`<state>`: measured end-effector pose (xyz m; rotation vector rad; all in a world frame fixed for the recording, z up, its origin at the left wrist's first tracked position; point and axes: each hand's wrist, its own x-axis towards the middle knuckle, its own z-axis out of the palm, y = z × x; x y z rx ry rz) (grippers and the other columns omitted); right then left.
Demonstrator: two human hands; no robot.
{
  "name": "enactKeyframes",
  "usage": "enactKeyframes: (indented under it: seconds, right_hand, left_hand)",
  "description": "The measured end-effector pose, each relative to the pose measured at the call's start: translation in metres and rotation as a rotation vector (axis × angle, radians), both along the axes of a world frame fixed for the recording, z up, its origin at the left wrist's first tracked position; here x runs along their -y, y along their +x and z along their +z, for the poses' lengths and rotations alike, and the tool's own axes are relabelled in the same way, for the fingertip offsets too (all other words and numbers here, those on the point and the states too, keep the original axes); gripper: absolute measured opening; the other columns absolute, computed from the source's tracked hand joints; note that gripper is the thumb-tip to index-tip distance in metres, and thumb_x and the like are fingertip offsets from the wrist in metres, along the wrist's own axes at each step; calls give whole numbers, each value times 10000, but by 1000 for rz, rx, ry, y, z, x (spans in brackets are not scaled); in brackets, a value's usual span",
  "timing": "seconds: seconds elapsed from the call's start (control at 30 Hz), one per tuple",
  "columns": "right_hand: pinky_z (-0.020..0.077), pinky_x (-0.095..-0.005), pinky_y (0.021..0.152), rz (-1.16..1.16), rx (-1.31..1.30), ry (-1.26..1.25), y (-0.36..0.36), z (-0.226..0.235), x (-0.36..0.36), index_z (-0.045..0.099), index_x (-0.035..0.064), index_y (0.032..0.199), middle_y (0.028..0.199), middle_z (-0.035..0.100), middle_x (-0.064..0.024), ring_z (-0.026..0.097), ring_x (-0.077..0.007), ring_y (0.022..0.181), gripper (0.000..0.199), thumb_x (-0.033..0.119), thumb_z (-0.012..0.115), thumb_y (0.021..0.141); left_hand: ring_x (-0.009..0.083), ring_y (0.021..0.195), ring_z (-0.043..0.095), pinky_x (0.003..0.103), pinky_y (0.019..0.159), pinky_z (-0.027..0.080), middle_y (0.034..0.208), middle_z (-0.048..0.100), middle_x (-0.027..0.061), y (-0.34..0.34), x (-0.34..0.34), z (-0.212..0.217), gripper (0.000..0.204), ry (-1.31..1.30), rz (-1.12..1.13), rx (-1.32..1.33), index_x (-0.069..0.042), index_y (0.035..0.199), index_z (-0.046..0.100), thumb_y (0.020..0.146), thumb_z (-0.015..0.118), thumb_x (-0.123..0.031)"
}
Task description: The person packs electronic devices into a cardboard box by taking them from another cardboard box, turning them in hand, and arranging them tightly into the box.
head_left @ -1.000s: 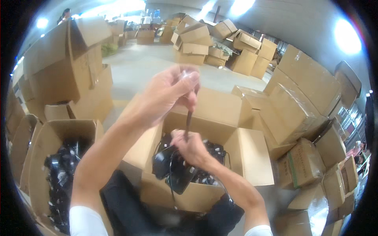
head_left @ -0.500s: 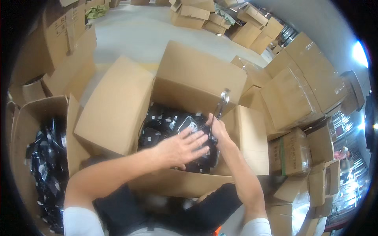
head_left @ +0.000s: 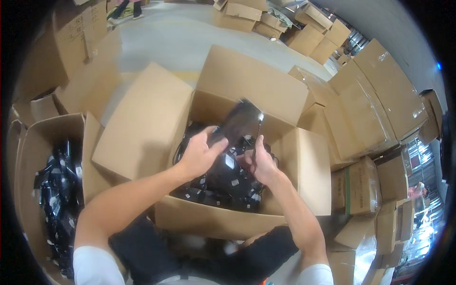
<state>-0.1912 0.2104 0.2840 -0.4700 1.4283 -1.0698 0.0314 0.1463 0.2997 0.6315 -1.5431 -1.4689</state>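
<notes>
L hand (head_left: 200, 154) has thumb + fingers around lower-L edge of blk flat pc (head_left: 237, 121); pc is blurred, sticks up above the grip. R hand (head_left: 261, 165) pinching thin blk strip (head_left: 260, 128) w/ shiny tip, just R of pc; can't tell if same item. Directly below both grips: open cardbd box (head_left: 213, 217) w/ blk parts (head_left: 228, 185). Far L of grip: 2nd box (head_left: 50, 129), more blk stuff (head_left: 57, 194) inside. R of grip: stacked ctns (head_left: 358, 123).

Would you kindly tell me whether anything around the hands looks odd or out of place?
Nothing clearly spilled or damaged stands out. Only the black pieces in the open carton look untidy: they lie jumbled at mixed angles.
</notes>
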Motion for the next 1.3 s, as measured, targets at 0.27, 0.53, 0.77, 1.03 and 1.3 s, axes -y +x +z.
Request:
enactKeyframes:
  seconds: [0.27, 0.53, 0.77, 1.03, 1.3]
  right_hand:
    - [515, -383, 701, -396, 196, -59, -17, 17, 11, 458, 140, 606, 688, 568, -41, 577, -208, 712, 678, 691, 381, 994]
    - [495, -509, 948, -570, 357, -277, 18, 17, 29, 578, 61, 1016, 1006, 654, -105, 630, -288, 943, 492, 551, 532, 1005]
    - [533, -391, 902, -350, 40, -517, 37, 24, 9, 615, 38, 1134, 1064, 683, -72, 650, -204, 961, 231, 232, 631, 1010]
    - [530, -338, 862, -424, -14, -578, 42, 37, 9, 603, 55, 1081, 1019, 662, -37, 628, -161, 911, 151, 159, 661, 988]
    - [524, -328, 885, -384, -120, -550, 65, 39, 2, 573, 0, 1238, 1076, 653, -55, 622, -152, 954, 332, 187, 678, 984]
  left_hand:
    - [176, 868, 656, 333, 756, 537, 1038, 664, 100, -10, 32, -45, 317, 630, 141, -144, 14, 1234, 566, 1018, 579, -217]
    - [203, 1126, 561, 346, 1005, 430, 1216, 633, 144, -37, -20, -32, 509, 273, 21, 12, 25, 1328, 535, 1088, 412, -406]
    - [142, 1081, 532, 312, 982, 438, 1158, 607, 69, -35, -21, -30, 503, 290, -58, 11, 0, 1304, 535, 1098, 379, -432]
    - [163, 1153, 531, 311, 1015, 441, 1285, 574, 73, -31, -36, -30, 549, 223, -98, 40, 0, 1362, 475, 1099, 333, -461]
    - [193, 1078, 582, 324, 961, 479, 1170, 611, 121, -14, -45, 1, 601, 309, -193, -108, 47, 1260, 521, 858, 805, -298]
